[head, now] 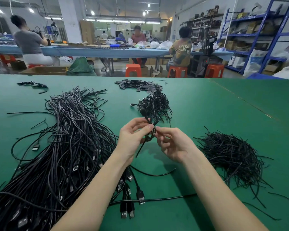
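Past heaped black USB cables (65,155), my left grip (133,135) and right grip (173,144) pinch a coiled black cable (150,137). Likely light, springy: hold its waist.

Loose cable heap (60,147) cut off at lower-left edge. Coiled cable (150,137) partly hidden behind left hand (133,136). Small black pieces (137,85), upper centre, too small to identify.

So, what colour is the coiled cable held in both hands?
Black; the head view shows the cable best.
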Motion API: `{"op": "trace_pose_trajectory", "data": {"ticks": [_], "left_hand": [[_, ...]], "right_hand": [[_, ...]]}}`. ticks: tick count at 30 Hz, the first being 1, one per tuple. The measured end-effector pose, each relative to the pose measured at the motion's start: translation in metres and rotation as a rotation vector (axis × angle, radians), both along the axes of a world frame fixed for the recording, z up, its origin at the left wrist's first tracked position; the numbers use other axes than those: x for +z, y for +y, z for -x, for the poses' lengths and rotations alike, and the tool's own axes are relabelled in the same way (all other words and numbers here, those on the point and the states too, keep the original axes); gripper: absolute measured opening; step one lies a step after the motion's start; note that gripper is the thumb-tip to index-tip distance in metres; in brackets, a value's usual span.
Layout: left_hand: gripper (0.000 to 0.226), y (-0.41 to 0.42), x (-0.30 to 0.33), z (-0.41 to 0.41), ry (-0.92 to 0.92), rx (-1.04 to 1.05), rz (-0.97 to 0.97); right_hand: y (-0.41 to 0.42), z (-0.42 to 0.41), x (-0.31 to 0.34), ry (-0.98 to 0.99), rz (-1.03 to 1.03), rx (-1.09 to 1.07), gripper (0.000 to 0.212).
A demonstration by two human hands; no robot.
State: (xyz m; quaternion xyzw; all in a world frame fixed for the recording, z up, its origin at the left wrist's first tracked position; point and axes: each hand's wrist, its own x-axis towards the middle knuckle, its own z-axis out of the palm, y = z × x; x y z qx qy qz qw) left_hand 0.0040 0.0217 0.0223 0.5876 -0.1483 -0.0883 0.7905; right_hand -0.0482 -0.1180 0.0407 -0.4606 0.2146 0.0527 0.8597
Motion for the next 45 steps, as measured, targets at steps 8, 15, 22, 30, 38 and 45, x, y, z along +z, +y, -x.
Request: {"op": "trace_pose_trajectory", "data": {"ticks": [8, 15, 22, 30, 38, 45], "left_hand": [[0.033, 0.005, 0.003, -0.005, 0.337, -0.144, 0.17], [0.03, 0.007, 0.001, -0.007, 0.398, -0.214, 0.172], [0.014, 0.007, 0.0, -0.005, 0.263, -0.209, 0.118], [0.024, 0.002, -0.002, -0.005, 0.12, -0.018, 0.063], [0.002, -0.002, -0.005, -0.008, 0.035, 0.075, 0.037], [0.011, -0.001, -0.012, -0.017, 0.124, 0.174, -0.2]], "right_hand": [[-0.012, 0.008, 0.002, -0.517, 0.89, -0.017, 0.033], [-0.015, 0.007, -0.006, -0.785, 1.641, -0.183, 0.014], [-0.009, 0.003, 0.0, -0.426, 0.895, -0.145, 0.005], [0.002, 0.002, -0.004, -0.116, 0.185, 0.034, 0.013], [0.024, -0.009, -0.007, -0.359, 0.344, -0.071, 0.03], [-0.012, -0.063, 0.022, -0.354, 0.633, -0.187, 0.021]]}}
